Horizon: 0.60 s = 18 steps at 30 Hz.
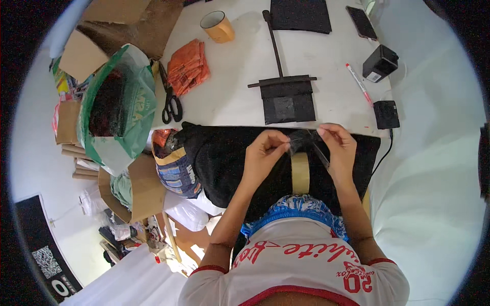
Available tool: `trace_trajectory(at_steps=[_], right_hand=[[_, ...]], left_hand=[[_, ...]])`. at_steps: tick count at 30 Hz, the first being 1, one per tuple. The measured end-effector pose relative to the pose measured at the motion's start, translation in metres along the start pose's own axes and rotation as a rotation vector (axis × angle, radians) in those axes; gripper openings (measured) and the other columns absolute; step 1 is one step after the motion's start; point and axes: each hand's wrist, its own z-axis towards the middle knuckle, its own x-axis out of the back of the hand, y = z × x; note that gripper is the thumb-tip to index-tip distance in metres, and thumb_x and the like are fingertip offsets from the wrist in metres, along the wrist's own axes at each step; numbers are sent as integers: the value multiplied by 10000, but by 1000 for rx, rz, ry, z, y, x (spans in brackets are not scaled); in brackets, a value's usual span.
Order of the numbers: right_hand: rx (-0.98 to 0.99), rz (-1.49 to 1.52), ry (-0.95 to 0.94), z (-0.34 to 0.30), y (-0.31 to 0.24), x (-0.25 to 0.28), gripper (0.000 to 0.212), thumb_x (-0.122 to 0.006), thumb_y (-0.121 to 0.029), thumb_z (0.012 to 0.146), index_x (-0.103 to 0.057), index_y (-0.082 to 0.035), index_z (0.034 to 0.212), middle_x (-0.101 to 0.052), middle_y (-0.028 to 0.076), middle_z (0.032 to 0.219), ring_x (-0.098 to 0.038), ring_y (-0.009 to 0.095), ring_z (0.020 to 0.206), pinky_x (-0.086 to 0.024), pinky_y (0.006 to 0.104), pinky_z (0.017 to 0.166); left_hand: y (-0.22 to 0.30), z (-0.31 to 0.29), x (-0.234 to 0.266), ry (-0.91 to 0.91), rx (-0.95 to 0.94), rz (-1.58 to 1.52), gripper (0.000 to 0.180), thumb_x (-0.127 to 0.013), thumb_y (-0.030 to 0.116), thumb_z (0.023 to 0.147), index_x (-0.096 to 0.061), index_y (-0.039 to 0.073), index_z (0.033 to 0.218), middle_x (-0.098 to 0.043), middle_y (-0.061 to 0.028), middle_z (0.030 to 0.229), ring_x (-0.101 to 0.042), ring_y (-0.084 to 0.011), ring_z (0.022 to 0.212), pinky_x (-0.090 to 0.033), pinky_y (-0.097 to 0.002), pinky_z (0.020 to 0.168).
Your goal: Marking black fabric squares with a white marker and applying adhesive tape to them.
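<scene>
Fingertips pinched, my left hand [264, 153] and my right hand [340, 148] hold a thin clear plastic strip [297, 144], perhaps tape, near the table's front edge. Part of it hangs by my right fingers; its exact shape is hard to make out against the black. Below, a tan tape roll [300, 173] rests on a black cloth [224, 155] over my lap. Just beyond my hands lies a folded black fabric piece [287, 99] with a shiny clear patch [285, 108] on it. A black rod [275, 51] with a crossbar extends from its far side.
Black-handled scissors [172, 106], orange packets [188, 66] and a yellow mug [218, 27] occupy the table's left. At right are a marker [359, 84], a black box [380, 63], a corded black device [386, 115] and a phone [361, 23]. A green-white bag [140, 112] stands left.
</scene>
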Motion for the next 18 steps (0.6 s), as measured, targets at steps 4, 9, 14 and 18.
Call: trace_trajectory(at_steps=[4, 9, 14, 18], right_hand=[[89, -64, 44, 15, 6, -17, 148, -653, -24, 806, -562, -28, 923, -565, -7, 802, -496, 55, 735, -385, 200, 678], [360, -322, 170, 43, 22, -36, 201, -674, -80, 797, -476, -82, 834, -504, -32, 761, -442, 64, 731, -337, 232, 669], [439, -438, 211, 68, 38, -48, 154, -662, -92, 800, -509, -78, 817, -502, -19, 763, -436, 116, 763, -347, 269, 721], [550, -667, 191, 87, 50, -48, 86, -645, -71, 779, -578, -81, 833, -529, 21, 776, -448, 186, 791, -364, 304, 744]], left_hand=[[8, 24, 14, 149, 27, -160, 420, -606, -58, 803, -460, 18, 1189, -622, -99, 961, -608, -162, 867, -506, -280, 781], [16, 60, 31, 208, 97, -229, 436, -628, 25, 816, -451, 41, 1215, -634, -70, 852, -586, -119, 787, -474, -254, 712], [12, 86, 29, 291, -49, -144, 494, -657, 11, 786, -455, 50, 1235, -613, -84, 888, -584, -117, 722, -471, -248, 665], [9, 100, 25, 420, -94, 246, 556, -685, 17, 765, -446, 48, 1267, -557, -129, 1065, -601, -139, 762, -493, -265, 644]])
